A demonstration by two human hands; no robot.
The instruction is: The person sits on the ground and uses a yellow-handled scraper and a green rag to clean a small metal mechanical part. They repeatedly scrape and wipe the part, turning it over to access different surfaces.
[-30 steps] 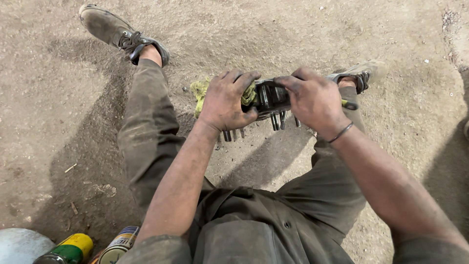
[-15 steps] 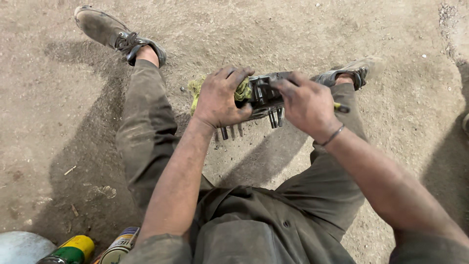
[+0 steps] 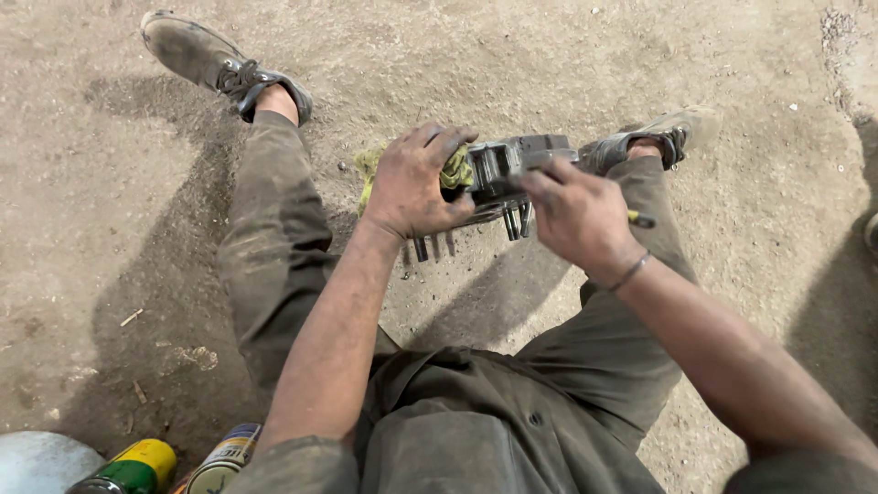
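- Person sits on a dirt floor (image 3: 549, 55), legs spread; a dark metal part (image 3: 512, 165) is held up between the knees, above the floor.
- Left hand (image 3: 416, 187) is wrapped over the left end of the metal part, fingers curled down tight, pressing a yellow-green rag (image 3: 455, 171) against it — the rag bunches out between hand and metal.
- Right hand (image 3: 576, 215) is at the right end of the metal part, fingers closed in a grip; a thin tool tip (image 3: 642, 220) pokes out past the wrist side. Can't tell what the tool is.
- Short metal prongs (image 3: 517, 220) hang from the underside of the metal part.
- Right shoe (image 3: 663, 137) lies just beyond the metal part; left shoe (image 3: 210, 59) well away to its left.
- Spray cans (image 3: 174, 462) stand far below-left of the metal part, beside the person's hip.
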